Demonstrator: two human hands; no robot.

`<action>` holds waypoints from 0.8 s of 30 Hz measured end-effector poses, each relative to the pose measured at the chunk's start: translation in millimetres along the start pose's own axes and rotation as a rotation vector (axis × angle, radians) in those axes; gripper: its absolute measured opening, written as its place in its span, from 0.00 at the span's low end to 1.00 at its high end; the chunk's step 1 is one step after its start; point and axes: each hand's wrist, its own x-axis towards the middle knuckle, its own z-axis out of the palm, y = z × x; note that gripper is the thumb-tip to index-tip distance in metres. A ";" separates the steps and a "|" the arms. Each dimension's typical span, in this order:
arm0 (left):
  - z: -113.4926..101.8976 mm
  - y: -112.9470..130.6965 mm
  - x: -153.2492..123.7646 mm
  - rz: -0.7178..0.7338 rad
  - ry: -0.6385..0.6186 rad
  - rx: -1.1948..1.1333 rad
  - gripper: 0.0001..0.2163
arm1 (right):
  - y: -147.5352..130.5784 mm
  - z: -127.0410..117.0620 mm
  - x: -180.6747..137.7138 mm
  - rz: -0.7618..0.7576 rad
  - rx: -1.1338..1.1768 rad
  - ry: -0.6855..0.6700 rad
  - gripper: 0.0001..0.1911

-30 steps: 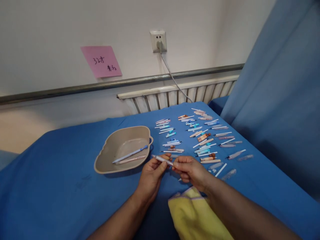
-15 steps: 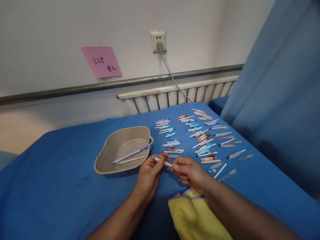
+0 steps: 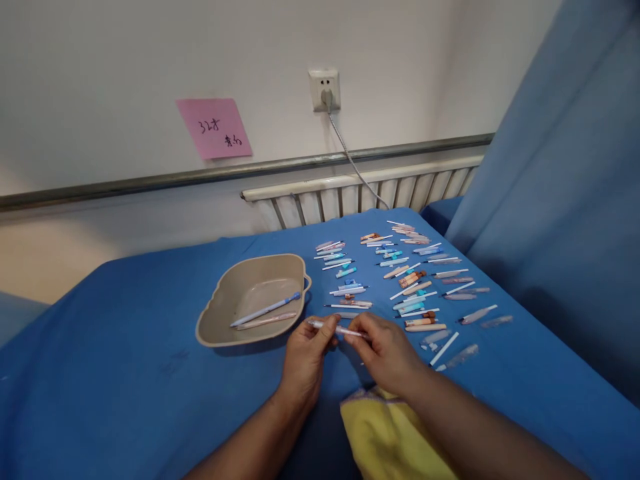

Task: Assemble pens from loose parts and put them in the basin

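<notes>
My left hand (image 3: 306,357) and my right hand (image 3: 387,353) meet over the blue cloth, both pinching one thin white pen (image 3: 336,328) that lies nearly level between them. The left fingers grip its left part, the right fingers its right end. Just left of the hands stands a beige tray (image 3: 220,330) holding a blue pen (image 3: 265,310) and a pinkish pen (image 3: 264,321). To the right, several pen parts (image 3: 405,280) lie in rows: barrels, caps and refills.
A yellow cloth (image 3: 390,433) lies under my right forearm at the near edge. A pink note (image 3: 214,128), a wall socket (image 3: 325,89) with a cable and a radiator (image 3: 360,193) are behind. A blue drape (image 3: 565,187) rises at the right.
Both hands have sunk slightly with the pen, which now lies flatter. The camera has shifted a little, so the scene sits further right and lower.
</notes>
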 end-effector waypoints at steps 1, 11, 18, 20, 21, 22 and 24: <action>-0.2 -0.4 -0.1 0.004 0.003 0.018 0.12 | 1.0 -0.4 0.1 0.011 -0.009 -0.012 0.04; -6.2 -2.0 1.4 0.025 0.035 0.127 0.13 | 11.9 15.1 2.9 0.361 0.684 -0.175 0.18; -5.1 0.5 -2.8 0.059 -0.057 0.087 0.13 | 9.4 12.3 5.2 0.433 0.858 -0.275 0.22; -3.5 0.8 -5.3 0.063 -0.110 0.064 0.12 | 6.8 10.2 5.3 0.504 0.914 -0.281 0.22; -2.8 0.7 -6.4 0.061 -0.133 0.059 0.11 | 5.5 9.1 5.1 0.544 0.941 -0.277 0.21; -2.2 0.5 -7.3 0.056 -0.149 0.057 0.11 | 4.5 8.0 4.8 0.580 0.963 -0.273 0.20; -1.5 0.1 -8.4 0.046 -0.157 0.052 0.11 | 3.7 6.1 4.2 0.623 0.990 -0.280 0.19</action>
